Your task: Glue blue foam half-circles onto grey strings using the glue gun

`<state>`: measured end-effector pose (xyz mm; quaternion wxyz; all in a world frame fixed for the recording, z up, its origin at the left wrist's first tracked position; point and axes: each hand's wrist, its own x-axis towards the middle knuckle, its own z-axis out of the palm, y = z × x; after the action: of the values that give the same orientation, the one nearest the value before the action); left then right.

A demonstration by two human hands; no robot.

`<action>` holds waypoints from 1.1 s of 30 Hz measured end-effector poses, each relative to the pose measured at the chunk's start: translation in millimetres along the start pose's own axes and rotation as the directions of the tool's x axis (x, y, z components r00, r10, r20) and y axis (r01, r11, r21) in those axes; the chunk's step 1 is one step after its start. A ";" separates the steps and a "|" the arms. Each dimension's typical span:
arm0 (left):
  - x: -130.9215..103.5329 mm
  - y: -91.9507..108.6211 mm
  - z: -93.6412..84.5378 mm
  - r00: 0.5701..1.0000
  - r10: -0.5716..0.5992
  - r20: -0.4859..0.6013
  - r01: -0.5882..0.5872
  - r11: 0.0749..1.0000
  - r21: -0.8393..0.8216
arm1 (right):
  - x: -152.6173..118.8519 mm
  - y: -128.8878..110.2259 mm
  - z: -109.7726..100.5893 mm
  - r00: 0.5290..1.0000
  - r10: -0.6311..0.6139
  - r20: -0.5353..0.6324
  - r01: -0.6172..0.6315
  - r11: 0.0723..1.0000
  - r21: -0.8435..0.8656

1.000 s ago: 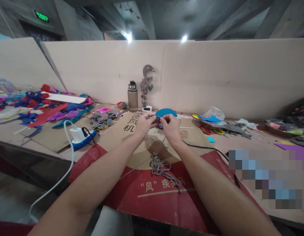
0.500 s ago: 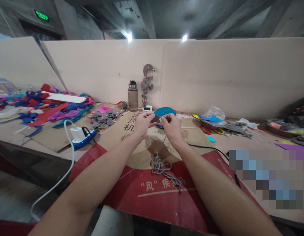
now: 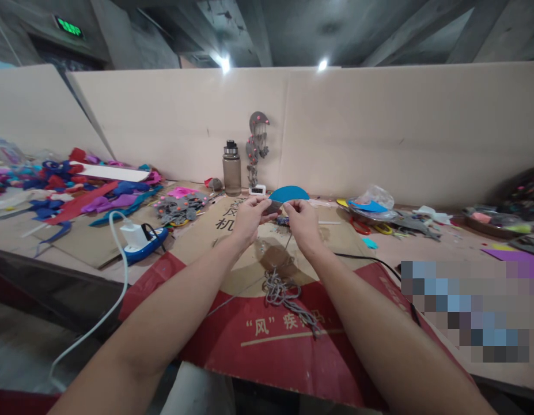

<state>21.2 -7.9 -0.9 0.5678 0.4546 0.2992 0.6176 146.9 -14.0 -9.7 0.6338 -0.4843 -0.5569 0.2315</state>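
Observation:
Pinched in the fingers of my left hand [image 3: 253, 218] is a small dark grey piece of felt [image 3: 273, 207]. My right hand [image 3: 302, 219] is beside it, thumb and fingertips closed on a thin grey yarn strand [image 3: 288, 243] that hangs down below the hand. A loose tangle of grey yarn [image 3: 282, 288] lies under both hands on the red and tan cardboard [image 3: 288, 337]. Just behind the hands shows a blue rounded sheet [image 3: 289, 193]. Whether a needle is in the right fingertips is too small to make out.
A bottle [image 3: 231, 168] stands near the back board, beside a hanging grey moon ornament [image 3: 258, 122]. At left are a blue power strip [image 3: 146, 245] with a white cable, grey felt pieces [image 3: 180, 207] and coloured scraps [image 3: 106, 199]. Plates [image 3: 372, 214] with scraps are at right.
The view has shifted very slightly. Both hands keep nearly the same place and the same grip, with the felt piece turned a little.

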 end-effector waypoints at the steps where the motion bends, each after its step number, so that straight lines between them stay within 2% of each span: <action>1: 0.3 -0.1 -0.4 1.000 -0.001 0.005 0.001 1.000 -0.006 | 0.3 0.3 -0.2 1.000 0.010 0.010 -0.011 1.000 0.018; 9: 2.6 3.0 -4.2 0.999 -0.024 0.049 0.024 1.000 -0.005 | 0.4 -2.2 -1.0 0.999 0.005 0.049 -0.006 0.999 0.038; 13: 3.2 3.3 -4.2 0.999 -0.026 0.036 0.026 1.000 0.010 | -1.3 -6.9 1.5 0.999 -0.031 0.026 0.032 0.998 -0.046; 17: 3.9 -2.6 -3.0 0.999 0.045 0.015 -0.046 0.998 0.047 | -1.8 -6.5 3.2 1.000 -0.015 -0.024 0.013 0.997 -0.071; 21: 4.3 -8.8 -1.9 0.994 0.106 0.043 -0.108 0.992 0.071 | -1.0 -3.0 3.2 0.998 0.046 -0.041 -0.047 0.998 -0.032; 27: 4.0 -3.9 -4.1 0.995 0.046 0.085 -0.047 0.999 0.011 | -0.9 -2.4 5.2 0.998 0.064 -0.030 -0.064 0.998 -0.010; 33: 8.0 -3.6 -8.8 0.995 -0.019 0.102 0.013 0.998 0.063 | -5.6 -8.0 6.0 0.999 -0.035 -0.007 0.035 0.997 -0.072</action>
<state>15.3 1.8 -5.9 0.5730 0.5008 0.2924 0.5791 137.9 -19.9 -5.9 0.6223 -0.4979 -0.5706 0.1982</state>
